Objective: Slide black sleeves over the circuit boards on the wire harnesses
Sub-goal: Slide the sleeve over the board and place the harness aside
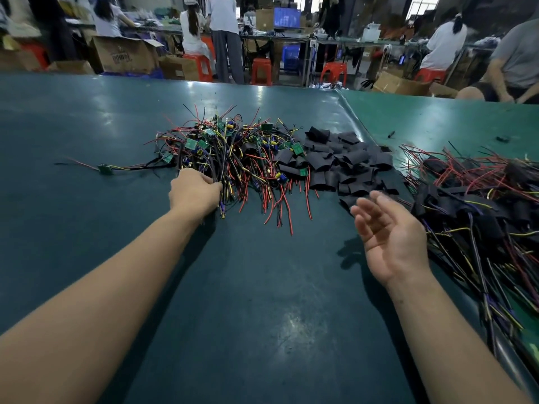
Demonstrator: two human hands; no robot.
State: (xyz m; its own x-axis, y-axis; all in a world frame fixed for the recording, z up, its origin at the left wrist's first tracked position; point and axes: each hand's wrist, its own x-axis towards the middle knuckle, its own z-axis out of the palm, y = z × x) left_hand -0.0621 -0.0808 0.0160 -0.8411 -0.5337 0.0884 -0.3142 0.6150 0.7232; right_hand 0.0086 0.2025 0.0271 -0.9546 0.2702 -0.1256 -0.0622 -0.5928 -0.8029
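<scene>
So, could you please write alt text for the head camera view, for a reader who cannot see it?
A person's left hand grips wires at the edge of a tangled pile of unsleeved harnesses on a green table, while the right hand hovers open, palm up. Loose black sleeves lie behind it, sleeved harnesses to the right.

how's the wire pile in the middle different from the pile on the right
The middle pile shows bare green circuit boards; in the right pile the boards are covered by black sleeves. The left hand grips wires at the middle pile's edge; the open right hand hovers beside the right pile. Both hold red, black and yellow wires.
</scene>
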